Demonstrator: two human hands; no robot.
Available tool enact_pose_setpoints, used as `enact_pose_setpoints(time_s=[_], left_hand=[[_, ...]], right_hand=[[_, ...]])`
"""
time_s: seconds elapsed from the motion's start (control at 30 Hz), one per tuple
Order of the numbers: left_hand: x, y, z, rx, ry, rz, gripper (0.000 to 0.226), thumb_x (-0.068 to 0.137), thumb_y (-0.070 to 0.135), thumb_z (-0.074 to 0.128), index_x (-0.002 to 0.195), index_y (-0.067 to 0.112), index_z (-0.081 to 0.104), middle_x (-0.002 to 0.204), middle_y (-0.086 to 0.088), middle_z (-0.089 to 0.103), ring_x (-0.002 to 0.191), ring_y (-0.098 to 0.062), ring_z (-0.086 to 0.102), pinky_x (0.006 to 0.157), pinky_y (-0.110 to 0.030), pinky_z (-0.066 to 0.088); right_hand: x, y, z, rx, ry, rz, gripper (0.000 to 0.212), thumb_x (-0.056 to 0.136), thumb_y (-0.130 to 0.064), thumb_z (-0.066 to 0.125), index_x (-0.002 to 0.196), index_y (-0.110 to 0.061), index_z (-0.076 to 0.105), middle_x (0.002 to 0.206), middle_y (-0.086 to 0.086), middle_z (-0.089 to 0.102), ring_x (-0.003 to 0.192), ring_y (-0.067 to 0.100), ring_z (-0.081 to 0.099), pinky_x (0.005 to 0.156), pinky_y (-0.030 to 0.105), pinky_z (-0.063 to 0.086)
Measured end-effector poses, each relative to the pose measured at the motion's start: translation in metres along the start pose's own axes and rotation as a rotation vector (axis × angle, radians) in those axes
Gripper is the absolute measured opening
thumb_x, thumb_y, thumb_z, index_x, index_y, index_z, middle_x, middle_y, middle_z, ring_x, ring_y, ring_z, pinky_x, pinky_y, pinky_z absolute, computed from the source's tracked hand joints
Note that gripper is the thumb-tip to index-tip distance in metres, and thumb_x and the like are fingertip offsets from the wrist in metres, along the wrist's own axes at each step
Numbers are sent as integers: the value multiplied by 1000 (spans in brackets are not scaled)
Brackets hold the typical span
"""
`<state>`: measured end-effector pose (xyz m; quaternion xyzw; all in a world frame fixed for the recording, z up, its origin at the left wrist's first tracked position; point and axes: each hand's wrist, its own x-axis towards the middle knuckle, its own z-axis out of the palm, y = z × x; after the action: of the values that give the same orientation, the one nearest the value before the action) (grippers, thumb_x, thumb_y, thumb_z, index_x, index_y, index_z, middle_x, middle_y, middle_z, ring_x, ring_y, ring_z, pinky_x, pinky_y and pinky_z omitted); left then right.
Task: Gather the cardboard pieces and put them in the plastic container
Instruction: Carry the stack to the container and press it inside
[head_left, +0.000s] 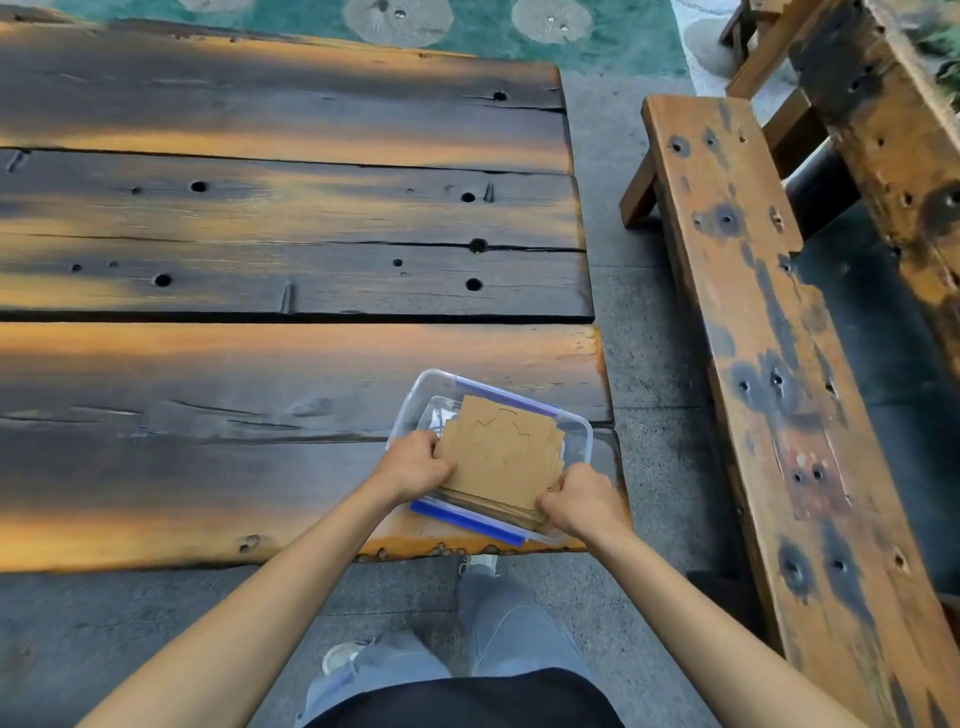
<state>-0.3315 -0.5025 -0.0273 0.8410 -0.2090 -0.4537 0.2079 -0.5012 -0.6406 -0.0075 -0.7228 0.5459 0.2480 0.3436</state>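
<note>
Head view: both hands' (415, 464) (584, 501) curled grip pinches cardboard pieces (501, 452) over container (582, 431).

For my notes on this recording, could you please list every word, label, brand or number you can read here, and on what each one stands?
There is no readable text.
The top piece of the cardboard pieces bears only a drawn outline, no letters.
The plastic container shows no label.
</note>
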Motion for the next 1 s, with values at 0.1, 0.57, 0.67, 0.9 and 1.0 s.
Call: enact_pose_setpoints(time_s=[0.1, 0.57, 0.67, 0.9, 1.0], left_hand=[[5, 1, 0, 91, -33, 24, 8, 91, 20, 57, 93, 13, 61, 80, 2, 58, 76, -16, 55, 55, -24, 35], [40, 10, 4, -21, -92, -5, 71, 84, 51, 70, 141, 16, 47, 138, -4, 59, 116, -25, 61, 90, -36, 51], [45, 10, 9, -68, -105, 9, 70, 80, 53, 72, 138, 19, 52, 135, -4, 62, 114, -24, 62, 96, -40, 53], [46, -5, 4, -94, -92, -10, 47, 75, 58, 74, 113, 30, 66, 107, 7, 72, 93, -8, 67, 73, -24, 52], [45, -13, 0, -139, -63, -37, 34, 75, 56, 77, 100, 35, 67, 95, 14, 71, 83, 5, 65, 63, -15, 49]], right_hand=[[4, -1, 2, -117, 15, -26, 20, 89, -25, 60, 99, -10, 66, 111, 14, 68, 103, 34, 65, 72, 32, 46], [35, -20, -19, -58, 60, -148, 58, 94, -56, 49, 116, -3, 58, 127, 23, 64, 119, 41, 58, 90, 40, 46], [48, -29, -14, 40, -58, -98, 81, 93, -67, 47, 136, 0, 52, 142, 22, 56, 129, 39, 53, 97, 39, 43], [72, -43, -12, 114, -73, -183, 85, 86, -77, 49, 132, -5, 53, 134, 14, 61, 103, 28, 55, 78, 35, 38], [78, -55, -14, 44, -84, -274, 86, 86, -77, 48, 133, -6, 52, 134, 13, 62, 110, 29, 58, 77, 37, 42]])
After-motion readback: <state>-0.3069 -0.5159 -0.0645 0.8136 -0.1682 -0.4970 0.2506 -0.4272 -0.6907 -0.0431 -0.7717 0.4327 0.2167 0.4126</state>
